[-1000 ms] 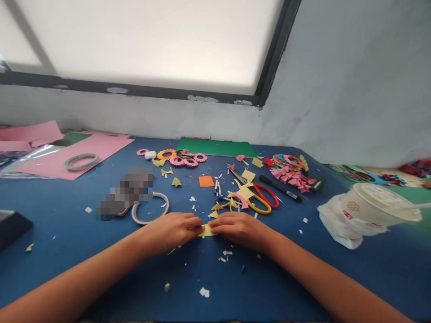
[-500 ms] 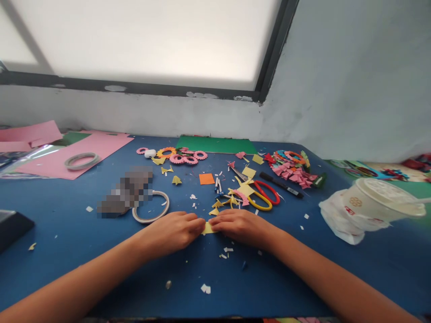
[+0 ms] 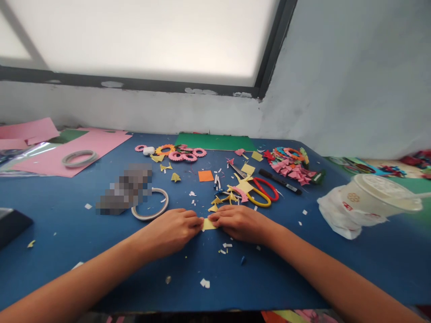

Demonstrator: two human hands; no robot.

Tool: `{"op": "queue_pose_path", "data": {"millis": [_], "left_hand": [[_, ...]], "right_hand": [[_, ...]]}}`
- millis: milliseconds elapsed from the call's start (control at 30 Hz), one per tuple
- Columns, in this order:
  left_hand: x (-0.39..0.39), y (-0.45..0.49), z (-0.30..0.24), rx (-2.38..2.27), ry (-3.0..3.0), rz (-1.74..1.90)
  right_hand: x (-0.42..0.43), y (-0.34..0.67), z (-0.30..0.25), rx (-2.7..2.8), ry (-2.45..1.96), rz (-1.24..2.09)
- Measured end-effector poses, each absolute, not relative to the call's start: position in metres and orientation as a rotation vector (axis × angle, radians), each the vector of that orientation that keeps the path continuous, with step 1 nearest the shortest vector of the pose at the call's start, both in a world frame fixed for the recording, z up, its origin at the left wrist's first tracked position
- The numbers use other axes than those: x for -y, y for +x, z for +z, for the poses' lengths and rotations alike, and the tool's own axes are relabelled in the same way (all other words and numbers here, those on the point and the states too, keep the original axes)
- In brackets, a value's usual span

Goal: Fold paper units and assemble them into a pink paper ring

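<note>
Between my two hands lies a small piece of yellow paper point(image 3: 209, 224) on the blue table point(image 3: 134, 282). My left hand point(image 3: 180, 229) has its fingers closed on the paper's left end. From the other side my right hand point(image 3: 237, 220) pinches the right end, fingers curled over it. Just beyond them are folded yellow paper pieces point(image 3: 215, 202) and scissors point(image 3: 261, 193) with red and yellow handles, partly under yellow paper squares point(image 3: 245, 185). An orange paper square point(image 3: 205, 176) lies farther back.
A roll of tape point(image 3: 150, 217) lies left of my hands, another tape roll point(image 3: 79, 159) on pink sheets point(image 3: 43, 163). At right stand a lidded cup point(image 3: 370, 199) in plastic, a black marker point(image 3: 280, 181) and folded pink pieces point(image 3: 292, 170). White scraps point(image 3: 204, 283) are scattered in front.
Both hands stay at the yellow paper, with slightly more of it showing between them. The whole view has shifted a little.
</note>
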State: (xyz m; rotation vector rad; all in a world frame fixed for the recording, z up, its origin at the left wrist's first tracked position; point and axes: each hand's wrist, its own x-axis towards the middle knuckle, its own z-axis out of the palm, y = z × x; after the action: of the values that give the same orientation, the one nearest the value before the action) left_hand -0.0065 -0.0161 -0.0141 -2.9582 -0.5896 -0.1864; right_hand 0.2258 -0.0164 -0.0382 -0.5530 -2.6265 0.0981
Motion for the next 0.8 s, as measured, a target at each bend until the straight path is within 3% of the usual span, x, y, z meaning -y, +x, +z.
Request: {"op": "queue_pose_path", "data": {"millis": [233,400,633,800], "left_hand": [[0.025,0.001,-0.006,0.587,-3.001,-0.115],[0.031,0.004,0.005,0.752,-2.997,-0.005],[0.030,0.005,0.009,0.907,-2.977,0.039],[0.031,-0.001,0.014,1.067,-2.973,0.107]], "right_hand": [[0.027,0.217,-0.038,2.686,-0.578,-0.035],[0.028,0.215,-0.036,2.665,-0.843,-0.032],[0.034,0.219,-0.032,2.723,-0.760,-0.230],[0.030,0.229,-0.026,2.675,-0.843,-0.183]]}}
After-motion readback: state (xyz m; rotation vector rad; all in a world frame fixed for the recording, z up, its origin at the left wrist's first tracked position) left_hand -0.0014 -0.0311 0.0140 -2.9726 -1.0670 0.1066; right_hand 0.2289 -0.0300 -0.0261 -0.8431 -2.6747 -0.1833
